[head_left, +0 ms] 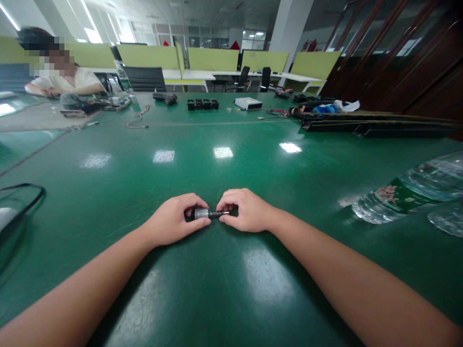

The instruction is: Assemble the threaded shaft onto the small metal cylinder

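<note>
Low over the green table, a small silver cylinder with a dark ridged shaft lies sideways between my hands. Its silver body is dark at the left end, and a thin bright tip shows at the right. My left hand is closed round the silver body, thumb in front and fingers behind. The fingers of my right hand pinch the ridged shaft near its tip. Part of the cylinder's left end is hidden in my left hand. The exact kind of part is too small to tell.
Clear plastic bottles with a green label lie at the right. A black cable curls at the left edge. Farther back are a black block, a white box and long black bars. Another person sits far left.
</note>
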